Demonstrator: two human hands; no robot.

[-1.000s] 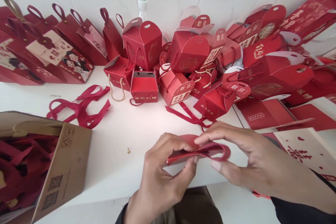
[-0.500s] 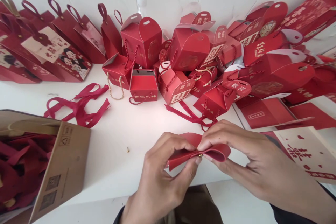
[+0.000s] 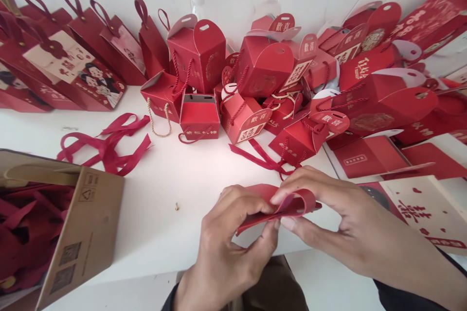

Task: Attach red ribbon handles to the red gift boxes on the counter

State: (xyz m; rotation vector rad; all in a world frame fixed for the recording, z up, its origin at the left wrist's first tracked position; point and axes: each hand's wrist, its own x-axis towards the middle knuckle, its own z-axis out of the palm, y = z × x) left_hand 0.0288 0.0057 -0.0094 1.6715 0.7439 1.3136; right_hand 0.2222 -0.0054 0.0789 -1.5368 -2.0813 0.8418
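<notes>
Over the table's front edge, both hands hold a folded red gift box point(image 3: 259, 190). My left hand point(image 3: 237, 233) pinches its top edge, thumb below and fingers above. My right hand point(image 3: 328, 209) is closed on a red strap point(image 3: 305, 199) bent into a loop against that edge, with its fingertips almost meeting those of my left hand. Fingers and strap hide the point where the strap meets the box. A tiny brass stud point(image 3: 177, 207) lies on the white table to the left of my hands.
An open cardboard box point(image 3: 85, 233) with red straps point(image 3: 29, 233) inside stands at the left. Behind it lie loose red ribbons point(image 3: 105, 148). Upright strap-handled gift bags point(image 3: 83, 65) line the back left. Red gift boxes point(image 3: 268, 70) crowd the back and right. A cream printed box point(image 3: 419, 209) lies right.
The strap loop has turned up above the box edge, and the brass fastener seen between my fingertips is now hidden. Both hands stay at almost the same spot.
</notes>
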